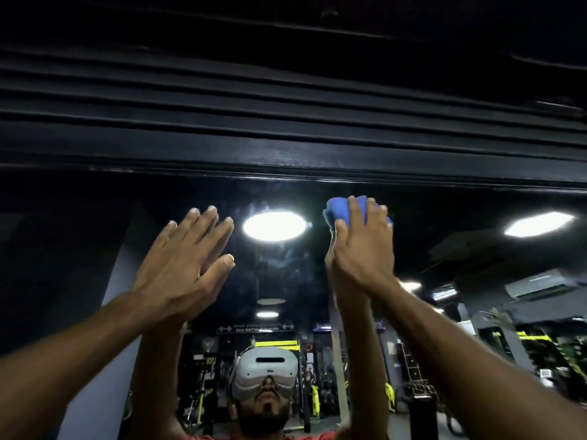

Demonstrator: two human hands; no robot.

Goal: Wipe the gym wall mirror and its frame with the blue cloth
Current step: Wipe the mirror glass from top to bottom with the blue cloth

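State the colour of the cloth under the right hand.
Plain blue; the cloth shows clearly in the head view, bunched under the right hand.

A: How is the light?
B: Dim. A ceiling lamp (273,226) reflected mid-frame in the mirror (286,274) burns out white, with haze on the glass around it. A second lamp (539,223) glares at right. The top is near black.
A: And sharpness?
B: Soft. The frame (286,154) bows toward the edges.

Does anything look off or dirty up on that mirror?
Only hazy streaks on the mirror around the reflected ceiling light, between the left hand and the right hand, which grips the blue cloth just below the frame. Nothing looks broken or crooked.
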